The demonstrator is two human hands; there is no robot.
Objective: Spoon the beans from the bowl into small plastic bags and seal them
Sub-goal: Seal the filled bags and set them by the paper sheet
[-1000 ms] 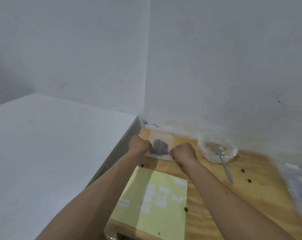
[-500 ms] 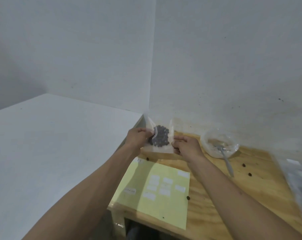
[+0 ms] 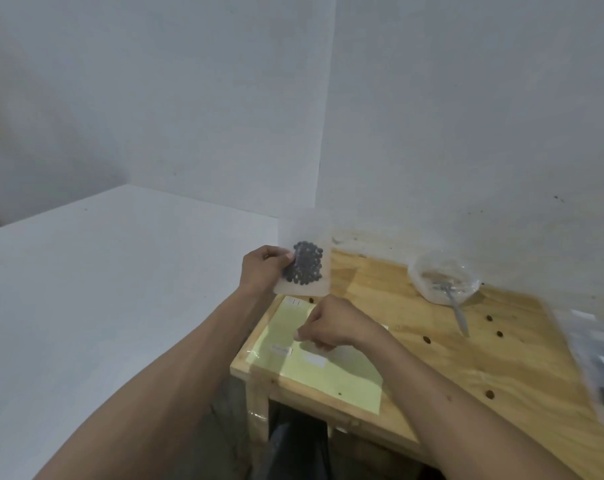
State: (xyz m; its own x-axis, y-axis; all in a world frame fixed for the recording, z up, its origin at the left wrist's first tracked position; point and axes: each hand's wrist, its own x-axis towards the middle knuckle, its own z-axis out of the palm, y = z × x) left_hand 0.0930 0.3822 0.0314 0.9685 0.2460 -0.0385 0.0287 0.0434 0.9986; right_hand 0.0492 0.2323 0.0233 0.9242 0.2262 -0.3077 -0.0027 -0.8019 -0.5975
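The right hand (image 3: 331,323) hovers low over a pale green sheet (image 3: 328,372) on the wooden tabletop (image 3: 467,368), knuckles up and fingers curled under; its fingertips seem to pinch a small white label, though I cannot tell for sure. More white labels (image 3: 313,360) lie on the sheet just beside and under this hand. Beyond it and slightly to its left, the left hand (image 3: 262,271) holds a small plastic bag (image 3: 305,258) upright in the air, thumb and fingers pinching the bag's left edge. Dark beans (image 3: 304,263) sit clustered in the bag's lower half. Well to the right of both hands, near the wall, a clear bowl (image 3: 442,280) stands on the tabletop with a spoon (image 3: 456,311) leaning out of it. A few loose beans (image 3: 499,333) dot the wood near the spoon. At the far right edge lies a blurred stack of plastic bags (image 3: 602,362).
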